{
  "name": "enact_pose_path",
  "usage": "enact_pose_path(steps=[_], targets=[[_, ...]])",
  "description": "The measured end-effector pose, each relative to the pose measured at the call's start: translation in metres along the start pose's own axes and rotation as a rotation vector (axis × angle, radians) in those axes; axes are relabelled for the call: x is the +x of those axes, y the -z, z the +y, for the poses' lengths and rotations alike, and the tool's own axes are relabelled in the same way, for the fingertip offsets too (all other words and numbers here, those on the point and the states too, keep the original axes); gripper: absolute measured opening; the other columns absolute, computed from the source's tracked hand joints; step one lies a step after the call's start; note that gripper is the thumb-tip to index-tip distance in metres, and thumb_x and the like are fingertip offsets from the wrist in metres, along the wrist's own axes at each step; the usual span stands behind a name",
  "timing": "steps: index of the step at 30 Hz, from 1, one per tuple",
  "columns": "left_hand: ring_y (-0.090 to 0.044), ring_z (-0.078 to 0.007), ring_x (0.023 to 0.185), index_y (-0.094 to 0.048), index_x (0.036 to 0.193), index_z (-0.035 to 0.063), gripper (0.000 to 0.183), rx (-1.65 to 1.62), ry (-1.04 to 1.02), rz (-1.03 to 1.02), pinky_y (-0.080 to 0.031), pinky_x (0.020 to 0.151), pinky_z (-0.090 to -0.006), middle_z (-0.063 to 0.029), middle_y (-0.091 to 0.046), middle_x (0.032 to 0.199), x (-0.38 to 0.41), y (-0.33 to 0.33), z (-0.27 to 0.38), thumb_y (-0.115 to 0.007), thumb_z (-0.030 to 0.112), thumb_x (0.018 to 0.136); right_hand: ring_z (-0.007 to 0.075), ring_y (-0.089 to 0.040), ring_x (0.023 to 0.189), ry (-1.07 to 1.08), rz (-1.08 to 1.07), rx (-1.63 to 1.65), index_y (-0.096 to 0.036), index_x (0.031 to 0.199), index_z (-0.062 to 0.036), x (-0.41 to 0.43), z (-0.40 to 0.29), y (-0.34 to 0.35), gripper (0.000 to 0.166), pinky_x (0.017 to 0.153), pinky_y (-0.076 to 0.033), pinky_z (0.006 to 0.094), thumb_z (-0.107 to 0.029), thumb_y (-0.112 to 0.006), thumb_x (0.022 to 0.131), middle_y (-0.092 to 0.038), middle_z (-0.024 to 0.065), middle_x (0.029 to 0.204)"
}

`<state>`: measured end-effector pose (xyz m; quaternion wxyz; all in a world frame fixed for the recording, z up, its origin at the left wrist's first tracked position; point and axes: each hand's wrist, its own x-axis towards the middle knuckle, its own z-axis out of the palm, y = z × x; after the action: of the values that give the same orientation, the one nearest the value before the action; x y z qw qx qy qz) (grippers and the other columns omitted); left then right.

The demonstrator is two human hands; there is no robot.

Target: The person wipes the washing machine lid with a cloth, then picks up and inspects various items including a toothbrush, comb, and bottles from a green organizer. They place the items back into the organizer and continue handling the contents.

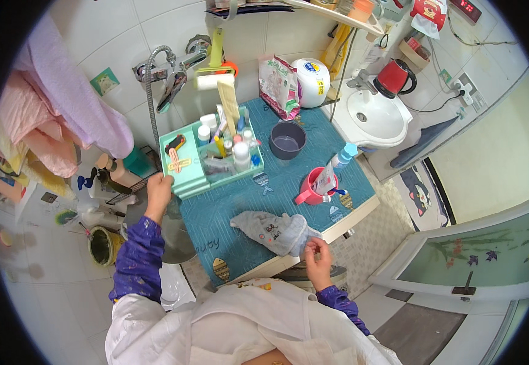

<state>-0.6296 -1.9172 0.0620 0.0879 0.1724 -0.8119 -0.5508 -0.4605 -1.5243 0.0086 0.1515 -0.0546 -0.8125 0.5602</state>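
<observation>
My left hand [159, 196] rests against the near left corner of a mint-green plastic organizer [184, 179], its fingers at the edge; whether it grips is unclear. In the organizer stand small bottles, tubes and a wooden-looking strip. At the table's front edge my right hand [318, 256] has its fingertips at the pale blue end of a grey cloth item [271, 232], possibly a glove or cap, with embroidered writing. The cloth lies on the blue fish-patterned mat [214, 214]. Behind it are a pink cup [309, 194] with a tube and toothbrush, and a dark round bowl [288, 140].
A white washbasin [374, 119] and a red electric kettle [391, 78] are at the back right. A blue-capped bottle [343, 157] stands near the mat's right edge. Towels [77, 91] hang at the left above pump bottles and a small bin [104, 246].
</observation>
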Motion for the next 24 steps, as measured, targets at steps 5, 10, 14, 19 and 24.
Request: enact_pose_path(steps=[5, 10, 14, 19, 24], targets=[[-0.044, -0.0077, 0.048, -0.053, 0.063, -0.0036, 0.018, -0.073, 0.049, -0.026, -0.035, 0.043, -0.0249, -0.0006, -0.049, 0.056, -0.062, 0.024, 0.002, -0.05, 0.008, 0.075, 0.0139, -0.055, 0.072, 0.063, -0.06, 0.006, -0.054, 0.102, 0.0, 0.01, -0.013, -0.01, 0.024, 0.067, -0.045, 0.026, -0.003, -0.058, 0.078, -0.059, 0.0082, 0.083], [-0.044, -0.0063, 0.049, -0.054, 0.062, -0.0001, 0.016, -0.162, 0.142, 0.003, -0.035, 0.043, -0.0228, 0.0005, -0.05, 0.057, -0.122, 0.034, -0.004, -0.052, 0.008, 0.076, 0.0209, -0.055, 0.076, 0.195, -0.123, 0.01, -0.054, 0.099, -0.0005, 0.033, -0.042, -0.026, 0.023, 0.069, -0.044, 0.0299, -0.003, -0.059, 0.077, -0.058, 0.011, 0.086], [-0.04, -0.0045, 0.051, -0.052, 0.061, -0.0008, 0.019, -0.063, 0.06, 0.034, -0.031, 0.045, -0.0219, 0.0028, -0.048, 0.058, -0.143, 0.032, -0.027, -0.052, 0.009, 0.078, 0.0259, -0.052, 0.085, 0.395, -0.116, -0.034, -0.053, 0.103, -0.0012, 0.064, -0.064, -0.042, 0.03, 0.075, -0.042, 0.0335, -0.005, -0.061, 0.074, -0.056, 0.0121, 0.091], [-0.035, -0.0078, 0.049, -0.043, 0.058, -0.0038, 0.028, 0.017, 0.045, 0.057, -0.03, 0.045, -0.0292, -0.0017, -0.037, 0.049, -0.147, 0.028, -0.024, -0.054, 0.014, 0.077, 0.0267, -0.046, 0.099, 0.495, -0.116, -0.1, -0.05, 0.111, -0.0022, 0.121, -0.099, -0.09, 0.04, 0.083, -0.037, 0.0358, -0.014, -0.062, 0.075, -0.054, 0.0123, 0.1], [-0.034, -0.0089, 0.047, -0.04, 0.057, -0.0036, 0.033, 0.103, 0.003, 0.049, -0.03, 0.045, -0.0307, -0.0042, -0.035, 0.048, -0.142, 0.025, -0.012, -0.056, 0.017, 0.077, 0.0309, -0.044, 0.101, 0.66, -0.2, -0.315, -0.053, 0.102, -0.0021, 0.17, -0.121, -0.122, 0.034, 0.086, -0.033, 0.0414, -0.018, -0.063, 0.073, -0.055, 0.0119, 0.099]])
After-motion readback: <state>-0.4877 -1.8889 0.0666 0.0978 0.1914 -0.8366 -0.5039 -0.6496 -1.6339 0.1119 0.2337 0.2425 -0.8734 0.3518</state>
